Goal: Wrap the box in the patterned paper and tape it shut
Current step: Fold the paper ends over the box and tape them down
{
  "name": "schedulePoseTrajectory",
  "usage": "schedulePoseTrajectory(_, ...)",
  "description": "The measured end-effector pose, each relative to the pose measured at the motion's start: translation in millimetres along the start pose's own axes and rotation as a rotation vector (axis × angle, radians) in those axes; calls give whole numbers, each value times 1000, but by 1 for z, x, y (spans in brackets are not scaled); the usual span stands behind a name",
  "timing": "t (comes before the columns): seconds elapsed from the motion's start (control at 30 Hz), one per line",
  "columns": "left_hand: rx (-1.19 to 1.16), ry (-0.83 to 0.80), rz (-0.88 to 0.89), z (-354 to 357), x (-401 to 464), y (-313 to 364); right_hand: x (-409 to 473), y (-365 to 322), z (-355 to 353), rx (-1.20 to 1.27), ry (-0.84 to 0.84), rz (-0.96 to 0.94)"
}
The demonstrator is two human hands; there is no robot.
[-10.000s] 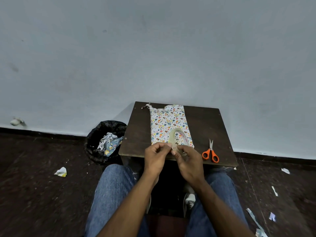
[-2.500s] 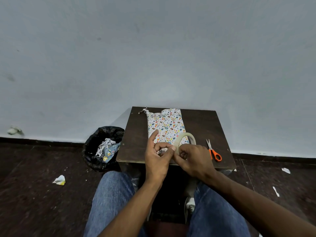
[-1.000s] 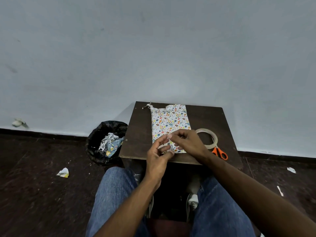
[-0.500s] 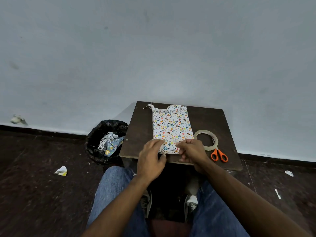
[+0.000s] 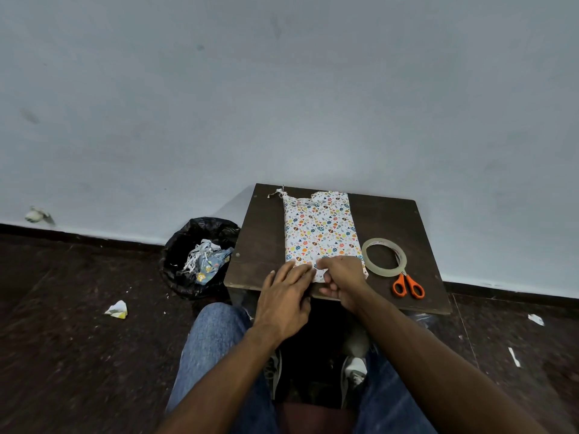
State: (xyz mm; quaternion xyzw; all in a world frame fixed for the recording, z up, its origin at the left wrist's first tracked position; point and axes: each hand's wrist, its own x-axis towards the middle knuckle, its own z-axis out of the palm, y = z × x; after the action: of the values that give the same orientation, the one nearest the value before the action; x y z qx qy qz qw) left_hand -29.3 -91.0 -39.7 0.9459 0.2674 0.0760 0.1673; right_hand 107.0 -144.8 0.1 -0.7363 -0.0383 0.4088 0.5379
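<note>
Table (image 5: 260, 245): wrapped box (image 5: 319, 227), tape (image 5: 383, 257), scissors (image 5: 407, 285)

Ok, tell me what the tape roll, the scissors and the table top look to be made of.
Tape roll: clear, glossy plastic film; the table shows through its ring.
Scissors: orange handles look like smooth plastic; blades probably metal, largely hidden beneath the roll.
Table: dark brown matte board, likely wood or laminate.
</note>
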Motion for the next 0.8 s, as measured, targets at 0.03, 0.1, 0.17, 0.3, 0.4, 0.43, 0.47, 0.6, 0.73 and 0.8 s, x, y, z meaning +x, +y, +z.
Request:
schedulePoseTrajectory(0.03, -10, 2, 0, 1, 0, -1, 1, -1, 1, 3, 6, 12)
schedulePoseTrajectory(0.1, -29, 11, 2, 2, 0, -2, 3, -2, 3, 2, 14, 35)
schedulePoseTrajectory(0.17, -44, 13, 2, 3, 1, -2, 6, -5, 4, -15, 22, 46)
schedulePoseTrajectory(0.3, -80, 31, 6, 6, 1, -4, 14, -8, 5, -90, 35, 58)
schedulePoseTrajectory(0.4, -91, 34, 7, 6, 1, -5, 19, -10, 7, -153, 62, 65)
schedulePoseTrajectory(0.43, -95, 35, 8, 7, 1, -5, 20, -11, 8, -165, 68, 66)
schedulePoseTrajectory(0.47, -98, 36, 7, 7, 1, -5, 20, -12, 9, -174, 72, 68)
schedulePoseTrajectory(0.6, -103, 42, 3, 8, 1, -6, 20, -15, 10, -196, 70, 74)
schedulePoseTrajectory(0.73, -88, 41, 9, 7, 0, -5, 20, -15, 9, -222, 51, 77)
schedulePoseTrajectory(0.8, -79, 36, 5, 6, -1, -4, 20, -16, 7, -246, 22, 79)
